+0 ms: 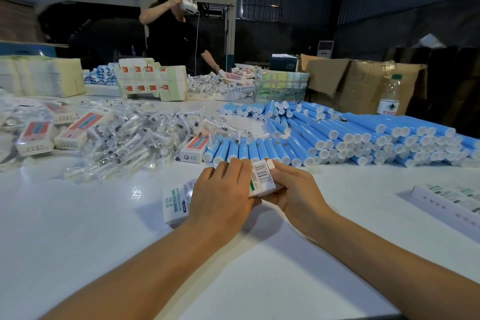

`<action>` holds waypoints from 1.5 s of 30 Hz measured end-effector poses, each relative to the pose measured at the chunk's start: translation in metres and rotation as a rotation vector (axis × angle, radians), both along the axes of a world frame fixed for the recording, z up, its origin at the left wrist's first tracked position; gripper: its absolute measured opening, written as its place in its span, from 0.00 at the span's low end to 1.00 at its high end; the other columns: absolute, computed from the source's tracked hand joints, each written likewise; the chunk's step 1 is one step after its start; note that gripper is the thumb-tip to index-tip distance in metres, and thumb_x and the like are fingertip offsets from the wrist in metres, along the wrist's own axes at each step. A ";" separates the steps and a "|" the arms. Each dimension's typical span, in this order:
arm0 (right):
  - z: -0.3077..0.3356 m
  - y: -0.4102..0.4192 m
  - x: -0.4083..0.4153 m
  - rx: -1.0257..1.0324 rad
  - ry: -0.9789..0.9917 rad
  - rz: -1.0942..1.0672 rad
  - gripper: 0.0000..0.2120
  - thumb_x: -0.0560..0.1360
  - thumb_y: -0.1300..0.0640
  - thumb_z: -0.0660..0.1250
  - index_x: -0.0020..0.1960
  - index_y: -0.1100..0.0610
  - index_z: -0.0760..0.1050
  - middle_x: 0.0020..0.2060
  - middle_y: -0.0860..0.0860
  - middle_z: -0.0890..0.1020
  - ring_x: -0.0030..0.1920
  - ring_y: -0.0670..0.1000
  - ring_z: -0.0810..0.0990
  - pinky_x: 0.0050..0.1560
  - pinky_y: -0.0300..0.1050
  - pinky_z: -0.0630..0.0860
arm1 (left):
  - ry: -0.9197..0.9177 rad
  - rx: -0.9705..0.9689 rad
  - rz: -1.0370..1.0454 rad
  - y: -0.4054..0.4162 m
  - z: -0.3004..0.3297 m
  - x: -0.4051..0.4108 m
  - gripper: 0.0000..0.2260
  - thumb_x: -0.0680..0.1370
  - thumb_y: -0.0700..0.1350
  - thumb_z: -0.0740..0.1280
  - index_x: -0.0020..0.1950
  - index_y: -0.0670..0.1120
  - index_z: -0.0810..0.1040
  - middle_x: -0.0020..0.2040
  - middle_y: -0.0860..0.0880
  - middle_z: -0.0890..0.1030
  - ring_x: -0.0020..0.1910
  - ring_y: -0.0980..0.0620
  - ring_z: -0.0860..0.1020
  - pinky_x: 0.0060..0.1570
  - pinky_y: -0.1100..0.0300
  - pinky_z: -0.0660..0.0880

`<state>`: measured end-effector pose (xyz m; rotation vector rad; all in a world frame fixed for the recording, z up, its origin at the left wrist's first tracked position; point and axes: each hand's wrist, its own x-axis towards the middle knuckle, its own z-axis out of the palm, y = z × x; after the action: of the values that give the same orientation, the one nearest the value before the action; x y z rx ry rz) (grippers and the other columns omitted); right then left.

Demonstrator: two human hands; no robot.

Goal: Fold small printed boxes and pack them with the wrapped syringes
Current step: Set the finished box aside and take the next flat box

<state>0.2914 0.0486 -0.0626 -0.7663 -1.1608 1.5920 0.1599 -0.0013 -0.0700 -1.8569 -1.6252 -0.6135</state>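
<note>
Two hands are engaged on one small printed box (261, 179), held just above the white worktop (78, 215) near its front edge. The left hand (223, 197) is curled over the box's left part, and the right hand (296, 189) pinches its right end, where a white end flap (271, 163) stands out beside the barcode. Whether anything has been put inside cannot be told. Under the left hand a second box with green print (175, 201) lies flat on the worktop. The task is judged to be at an early stage: a large heap of wrapped syringes (130, 132) remains loose behind the hands, with a few red-printed boxes (78, 130) scattered among it, and a flat stack of unfolded cartons (452, 200) waits at the right edge. Many blue tubes (337, 135) are piled to the right of the heap. Across the worktop another person (176, 34) stands at a similar pile.
</note>
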 end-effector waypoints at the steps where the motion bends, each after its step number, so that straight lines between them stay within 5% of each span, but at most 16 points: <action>1: -0.001 0.000 0.000 -0.009 -0.016 -0.007 0.13 0.79 0.69 0.56 0.47 0.60 0.78 0.38 0.57 0.85 0.39 0.52 0.85 0.36 0.45 0.80 | 0.010 -0.010 0.003 0.000 0.000 0.000 0.31 0.60 0.56 0.79 0.55 0.37 0.79 0.44 0.43 0.80 0.38 0.45 0.79 0.34 0.56 0.74; 7: 0.000 0.001 0.000 -0.048 -0.139 -0.046 0.15 0.76 0.68 0.56 0.48 0.59 0.80 0.44 0.60 0.84 0.47 0.57 0.83 0.49 0.54 0.81 | 0.143 -0.010 0.007 0.003 -0.005 0.000 0.30 0.60 0.54 0.79 0.53 0.36 0.79 0.44 0.41 0.81 0.39 0.43 0.79 0.34 0.54 0.75; 13: -0.001 -0.004 -0.002 0.117 -0.289 -0.001 0.17 0.77 0.69 0.55 0.48 0.57 0.81 0.49 0.57 0.83 0.48 0.52 0.82 0.46 0.45 0.81 | 0.100 -0.035 0.008 0.003 -0.004 -0.001 0.30 0.62 0.55 0.79 0.55 0.38 0.79 0.46 0.43 0.81 0.41 0.45 0.79 0.35 0.54 0.74; 17: -0.005 -0.002 0.003 0.492 -0.727 -0.204 0.11 0.77 0.59 0.63 0.40 0.58 0.81 0.41 0.51 0.83 0.41 0.53 0.79 0.46 0.55 0.78 | 0.073 -0.037 0.063 0.002 -0.005 -0.006 0.31 0.77 0.61 0.58 0.73 0.44 0.56 0.65 0.49 0.67 0.60 0.49 0.69 0.53 0.58 0.65; 20: -0.005 0.000 0.003 0.540 -0.731 -0.344 0.06 0.74 0.56 0.69 0.38 0.54 0.79 0.36 0.47 0.81 0.37 0.45 0.77 0.35 0.35 0.74 | 0.089 -0.029 0.082 0.005 -0.008 -0.006 0.31 0.78 0.62 0.56 0.74 0.46 0.52 0.67 0.50 0.64 0.62 0.50 0.66 0.55 0.58 0.63; 29: -0.015 -0.002 -0.004 0.602 -0.794 -0.362 0.11 0.76 0.58 0.67 0.36 0.51 0.73 0.34 0.45 0.76 0.35 0.43 0.73 0.36 0.31 0.70 | 0.109 -0.126 0.151 0.003 -0.005 -0.002 0.31 0.77 0.60 0.60 0.72 0.43 0.59 0.63 0.47 0.68 0.60 0.47 0.69 0.53 0.56 0.66; 33: -0.017 -0.002 -0.002 0.699 -0.833 -0.360 0.10 0.76 0.60 0.66 0.36 0.53 0.71 0.34 0.46 0.74 0.35 0.44 0.70 0.36 0.34 0.68 | 0.150 -0.090 0.075 -0.001 0.000 -0.003 0.31 0.58 0.58 0.79 0.53 0.39 0.80 0.44 0.44 0.80 0.39 0.46 0.79 0.34 0.55 0.74; 37: -0.018 -0.003 0.000 0.793 -0.887 -0.338 0.13 0.76 0.62 0.65 0.36 0.51 0.68 0.35 0.45 0.72 0.37 0.43 0.69 0.37 0.33 0.67 | 0.138 -0.064 0.039 0.001 -0.004 -0.006 0.31 0.56 0.56 0.81 0.51 0.39 0.80 0.42 0.44 0.80 0.37 0.46 0.79 0.33 0.55 0.74; 42: -0.015 -0.001 -0.001 0.802 -0.872 -0.300 0.06 0.77 0.58 0.65 0.42 0.50 0.72 0.40 0.44 0.73 0.38 0.41 0.70 0.40 0.29 0.68 | 0.036 -0.123 0.062 0.001 -0.003 -0.009 0.30 0.77 0.61 0.60 0.73 0.46 0.58 0.65 0.50 0.67 0.61 0.49 0.68 0.55 0.58 0.64; 43: -0.015 -0.001 0.001 0.835 -0.871 -0.291 0.03 0.77 0.56 0.65 0.49 0.50 0.73 0.45 0.43 0.73 0.42 0.40 0.71 0.42 0.28 0.68 | 0.035 -0.112 0.057 0.001 -0.003 -0.010 0.30 0.76 0.60 0.61 0.73 0.46 0.58 0.65 0.50 0.67 0.61 0.50 0.68 0.55 0.58 0.64; 45: -0.016 0.000 0.006 0.956 -0.917 -0.228 0.19 0.76 0.50 0.65 0.66 0.48 0.69 0.59 0.41 0.68 0.56 0.36 0.67 0.54 0.24 0.63 | 0.052 -0.134 0.028 -0.002 0.002 -0.012 0.30 0.71 0.58 0.70 0.67 0.43 0.69 0.58 0.48 0.75 0.53 0.49 0.75 0.49 0.57 0.70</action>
<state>0.2976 0.0485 -0.0787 -0.9111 -2.1345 0.2937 0.1475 -0.0034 -0.0676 -1.9252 -1.6914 -0.4501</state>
